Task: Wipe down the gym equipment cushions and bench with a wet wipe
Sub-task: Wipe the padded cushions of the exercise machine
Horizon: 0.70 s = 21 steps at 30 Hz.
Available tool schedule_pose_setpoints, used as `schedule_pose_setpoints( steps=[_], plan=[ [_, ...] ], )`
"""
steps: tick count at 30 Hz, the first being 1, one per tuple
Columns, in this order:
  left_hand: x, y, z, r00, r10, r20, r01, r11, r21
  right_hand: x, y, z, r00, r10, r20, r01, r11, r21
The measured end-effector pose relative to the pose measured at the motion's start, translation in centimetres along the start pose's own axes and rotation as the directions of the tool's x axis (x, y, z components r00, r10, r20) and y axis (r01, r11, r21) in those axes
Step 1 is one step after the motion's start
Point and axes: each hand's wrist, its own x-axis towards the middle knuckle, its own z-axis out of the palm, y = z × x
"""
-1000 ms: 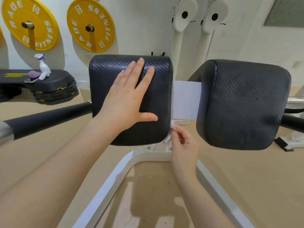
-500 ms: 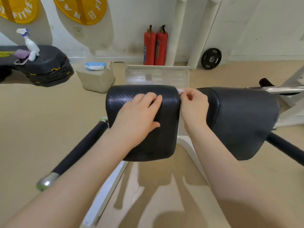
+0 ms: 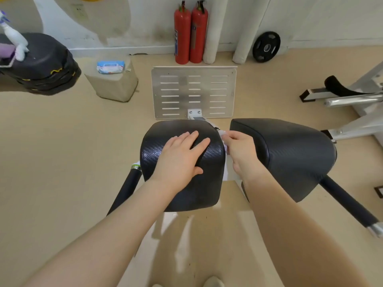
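Note:
Two black padded cushions sit side by side on a white frame. My left hand [image 3: 182, 156] lies flat with straight fingers on top of the left cushion [image 3: 199, 189]. My right hand [image 3: 240, 150] is in the narrow gap between the left cushion and the right cushion [image 3: 290, 154], pinching a small white wet wipe [image 3: 222, 134] against the left cushion's inner side near its top. Most of the wipe is hidden by my fingers.
A metal foot plate [image 3: 193, 92] stands beyond the cushions. Two red fire extinguishers [image 3: 190, 32] lean at the wall. A wipes pack [image 3: 110, 66] lies on a beige block. Black handles [image 3: 350, 204] stick out both sides. A spray bottle [image 3: 15, 43] stands on stacked plates at left.
My view has tilted down over the cushions. My right hand with the wipe rose from the gap's lower end to its top. My left hand stayed on the left cushion.

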Motion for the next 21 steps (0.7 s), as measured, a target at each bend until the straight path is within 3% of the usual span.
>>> schedule_pose_setpoints(
  steps=[5, 9, 13, 17, 21],
  plan=[
    [-0.1, -0.2, -1.2, 0.998, 0.012, 0.07, -0.008, 0.999, -0.053, -2.9, -0.6, -2.3, 0.995, 0.089, 0.045, -0.087, 0.995, -0.048],
    [2.5, -0.9, -3.3, 0.991, 0.006, 0.136, 0.016, 0.987, -0.157, -0.5, -1.9, -1.5, 0.987, 0.123, 0.105, -0.114, 0.99, -0.087],
    [7.0, -2.5, -3.3, 0.973, -0.089, 0.211, 0.14, 0.96, -0.242, 4.8, -2.6, 1.6, 0.914, 0.368, 0.17, -0.374, 0.927, 0.008],
    [11.6, -4.6, -2.1, 0.875, -0.194, 0.443, 0.33, 0.909, -0.254, 8.5, -3.9, 2.8, 0.861, 0.48, 0.169, -0.488, 0.873, 0.012],
    [15.0, -5.7, -1.5, 0.79, -0.162, 0.591, 0.356, 0.907, -0.227, 8.5, -3.7, 1.2, 0.776, 0.582, 0.244, -0.604, 0.797, 0.019]
  ],
)
